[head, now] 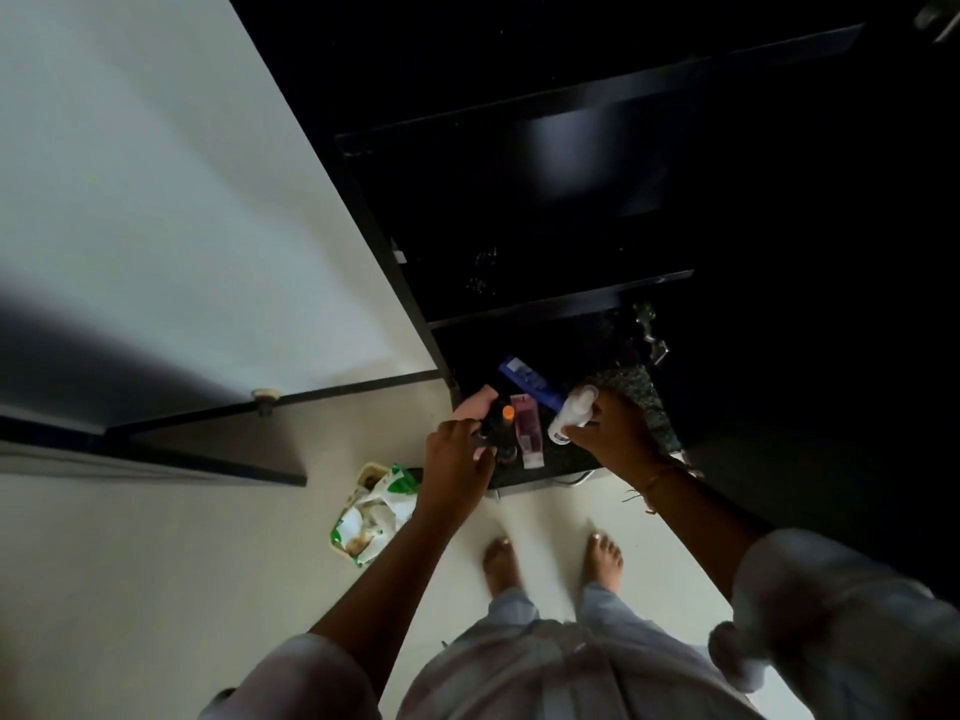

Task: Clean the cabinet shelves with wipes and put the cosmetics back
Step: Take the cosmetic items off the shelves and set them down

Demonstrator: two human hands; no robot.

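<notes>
Head view, person standing at open dark cabinet; left hand (457, 459) wraps around a small dark bottle w/ orange cap (505, 423), fingers curled over its body, prob. so it can be lifted upright w/o tipping its neighbours; right hand (613, 433) is clenched on a white bottle (569, 415), held tilted, cap end pointing up-left, likely mid-carry btw. the granite ledge (644, 402) and a shelf; pink tube (527, 431) and blue tube (530, 381) lie flat just beside both hands on the dark low surface at cabinet base, apparently parked there to keep shelves free for wiping; upper shelf (597, 101) and middle shelf (561, 298) show no items on them, though the interior is too dark to be sure; wipes pack (374, 511), green/white, sits on the pale floor (156, 589) left of the bare feet, near but apart from the cosmetics, within reach of left hand; judged stage: restocking, cosmetics gathered low, none visibly back on shelves yet; risk: two-handed grab in a crowded cluster may knock the pink tube.
</notes>
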